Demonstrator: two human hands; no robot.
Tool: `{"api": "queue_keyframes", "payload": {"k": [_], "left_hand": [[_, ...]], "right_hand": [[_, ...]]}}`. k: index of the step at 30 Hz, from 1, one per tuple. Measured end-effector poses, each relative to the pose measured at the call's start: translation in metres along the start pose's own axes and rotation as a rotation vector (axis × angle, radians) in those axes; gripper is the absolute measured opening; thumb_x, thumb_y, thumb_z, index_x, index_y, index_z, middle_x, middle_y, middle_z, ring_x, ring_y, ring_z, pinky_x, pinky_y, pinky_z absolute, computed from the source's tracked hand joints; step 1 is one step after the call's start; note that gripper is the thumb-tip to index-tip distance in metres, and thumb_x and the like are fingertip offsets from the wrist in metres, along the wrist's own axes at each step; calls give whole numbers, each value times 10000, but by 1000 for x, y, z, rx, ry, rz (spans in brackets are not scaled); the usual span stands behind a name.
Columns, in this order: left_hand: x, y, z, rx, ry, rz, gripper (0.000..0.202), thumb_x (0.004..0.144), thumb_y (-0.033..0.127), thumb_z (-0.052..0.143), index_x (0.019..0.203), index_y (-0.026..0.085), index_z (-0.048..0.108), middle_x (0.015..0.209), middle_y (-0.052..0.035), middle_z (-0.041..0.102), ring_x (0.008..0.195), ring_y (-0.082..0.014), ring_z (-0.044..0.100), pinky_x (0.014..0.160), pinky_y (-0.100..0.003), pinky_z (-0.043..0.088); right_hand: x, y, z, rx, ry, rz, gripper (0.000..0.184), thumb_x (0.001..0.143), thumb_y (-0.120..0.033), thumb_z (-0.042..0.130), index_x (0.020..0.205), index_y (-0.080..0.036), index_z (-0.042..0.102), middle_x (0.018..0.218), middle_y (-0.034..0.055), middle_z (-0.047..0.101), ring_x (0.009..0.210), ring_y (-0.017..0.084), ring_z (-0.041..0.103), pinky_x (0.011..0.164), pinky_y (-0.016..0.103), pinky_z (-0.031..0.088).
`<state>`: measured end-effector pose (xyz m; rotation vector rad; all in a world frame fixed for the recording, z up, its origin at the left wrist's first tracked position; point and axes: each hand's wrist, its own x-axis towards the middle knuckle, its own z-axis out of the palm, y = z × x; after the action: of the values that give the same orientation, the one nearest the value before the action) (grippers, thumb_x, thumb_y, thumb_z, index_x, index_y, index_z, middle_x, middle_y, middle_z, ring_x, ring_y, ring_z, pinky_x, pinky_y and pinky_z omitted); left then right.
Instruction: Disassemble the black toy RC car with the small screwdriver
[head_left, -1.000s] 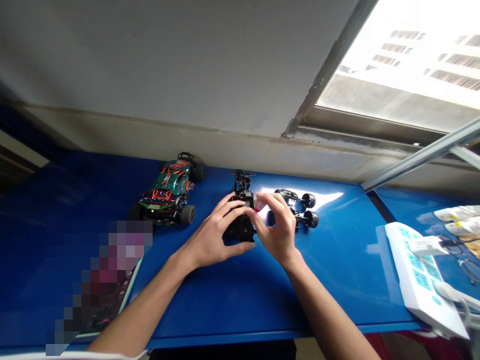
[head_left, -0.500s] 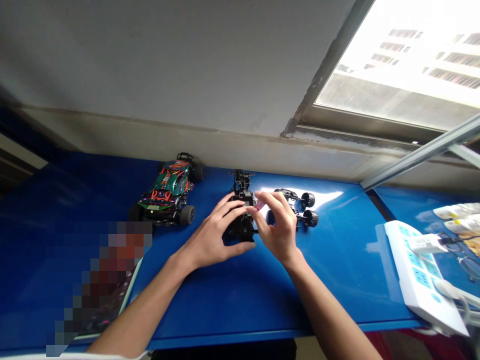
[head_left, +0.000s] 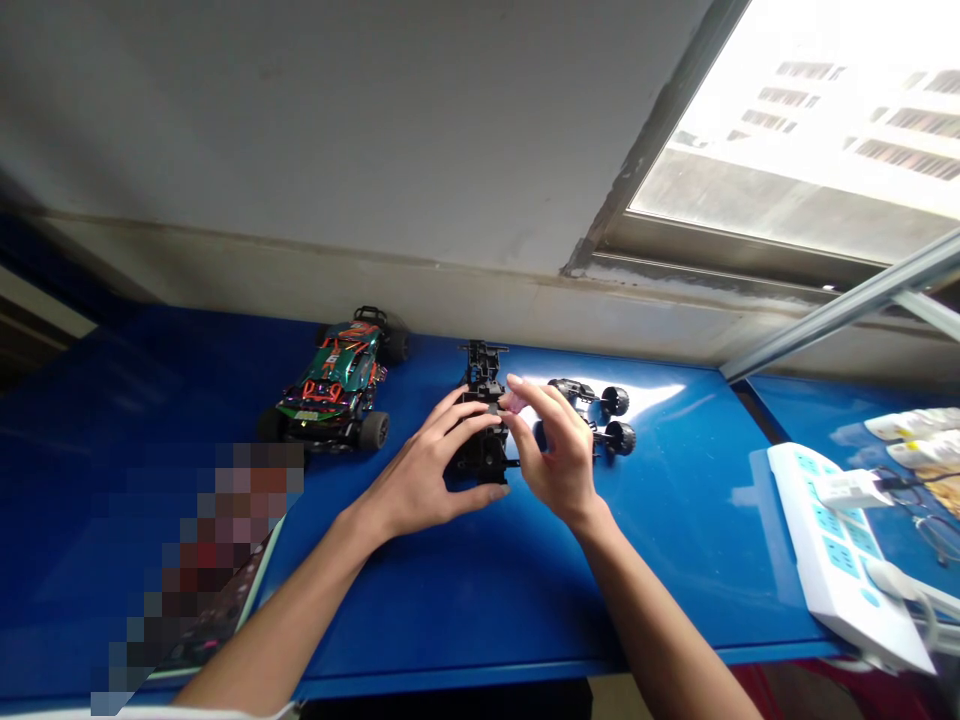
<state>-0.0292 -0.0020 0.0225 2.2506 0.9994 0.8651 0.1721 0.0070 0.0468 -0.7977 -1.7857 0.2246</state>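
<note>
A black toy car chassis (head_left: 491,455) lies lengthwise on the blue table, partly covered by my hands. My left hand (head_left: 424,465) steadies it, fingers spread across its left side and middle, thumb against the near end. Between the thumb and index finger of my right hand (head_left: 555,445) is a small pinkish translucent piece (head_left: 514,402), held low over the middle of the chassis. Its exact kind is too small to make out. Just right of that hand lie black axle parts with knobbly wheels (head_left: 618,438), partly hidden by the hand.
An assembled green and orange toy car (head_left: 337,375) stands to the left. Nearer, a partly blurred-out flat item with a pale edge (head_left: 259,570) lies by my left forearm. A white power strip (head_left: 832,540) with plugs sits at the right, near a metal frame bar (head_left: 840,305).
My right hand has shifted slightly left, bringing the pinkish piece a little closer over the chassis. My left hand has kept its place.
</note>
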Motion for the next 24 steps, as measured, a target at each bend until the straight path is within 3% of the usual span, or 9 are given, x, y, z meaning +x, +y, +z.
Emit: {"api": "queue_keyframes", "payload": {"k": [3,7,9,15,20,24], "left_hand": [[0,1,0,-12,4,0,715,879,515,804,1487,257,529,1611,-127,507,1612,-403,269,1278,-637,350],[0,0,0,-11,14,8,711,866,511,818,1473,261,545,1591,-132,525,1607,-412,275,1274,-643,355],[0,0,0,-12,9,8,712,868,515,816,1475,263,543,1587,-130,529,1609,-411,273,1276,-640,354],[0,1,-1,-20,2,-3,720,871,513,813,1487,269,530,1610,-128,505,1612,-412,267,1276,-650,346],[-1,0,0,-13,14,7,719,864,514,819,1479,262,545,1591,-136,525,1605,-417,279,1270,-645,359],[0,1,-1,-16,14,5,723,871,517,813,1487,258,537,1608,-134,512,1608,-410,277,1277,-641,348]], "right_hand": [[0,-1,0,27,-37,6,674,1000,-17,567,1586,-333,456,1169,70,719,1043,186,717,953,380,613],[0,-3,2,-74,34,-28,598,937,-74,723,1455,-345,597,1077,50,690,918,182,688,845,351,626],[0,-4,2,-70,43,-8,559,941,-71,716,1418,-352,634,1041,38,681,867,167,681,804,326,626],[-1,-2,1,19,-64,-5,673,1018,-36,529,1608,-341,416,1169,65,712,1029,183,709,943,378,620],[0,-4,2,-128,42,-26,558,941,-102,731,1422,-358,612,1073,47,653,885,173,674,806,337,626],[0,-4,0,-60,-14,-10,592,1003,-79,603,1523,-353,527,1086,57,699,932,184,708,859,354,633]]}}
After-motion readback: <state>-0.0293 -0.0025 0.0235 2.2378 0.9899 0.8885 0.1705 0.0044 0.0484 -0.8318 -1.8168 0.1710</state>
